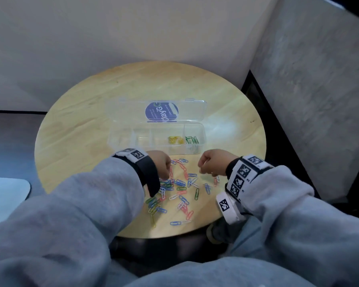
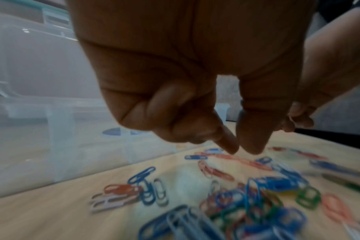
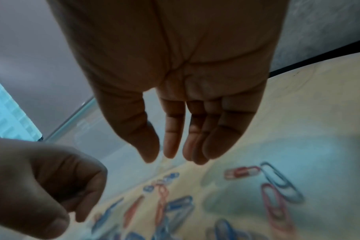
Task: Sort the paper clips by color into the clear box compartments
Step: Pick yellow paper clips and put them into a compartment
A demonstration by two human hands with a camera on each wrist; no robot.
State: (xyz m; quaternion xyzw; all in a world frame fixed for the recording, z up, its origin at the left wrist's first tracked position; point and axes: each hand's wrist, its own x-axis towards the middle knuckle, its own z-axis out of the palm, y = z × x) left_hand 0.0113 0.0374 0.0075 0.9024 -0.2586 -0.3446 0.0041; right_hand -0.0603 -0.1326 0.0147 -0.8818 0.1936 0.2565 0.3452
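Note:
Several loose paper clips [image 1: 180,189] in blue, red, green, white and yellow lie scattered on the near half of the round wooden table [image 1: 87,121]. Behind them stands the clear box [image 1: 204,133], lid open. One compartment holds yellow clips [image 1: 175,140] and the rightmost holds green clips [image 1: 192,140]; the left compartments look empty. My left hand [image 1: 161,163] hovers over the pile's far left, thumb and index tips [image 2: 241,151] close together just above a red clip [image 2: 226,156], other fingers curled, nothing seen between them. My right hand [image 1: 211,162] hangs above the pile's right side, fingers [image 3: 170,146] relaxed and empty.
The box lid [image 1: 153,110] lies flat behind the box with a blue round sticker [image 1: 161,111]. A pale wall runs close behind the table and a grey wall to the right. A white object [image 1: 6,195] sits off the table at left. My lap is below the table edge.

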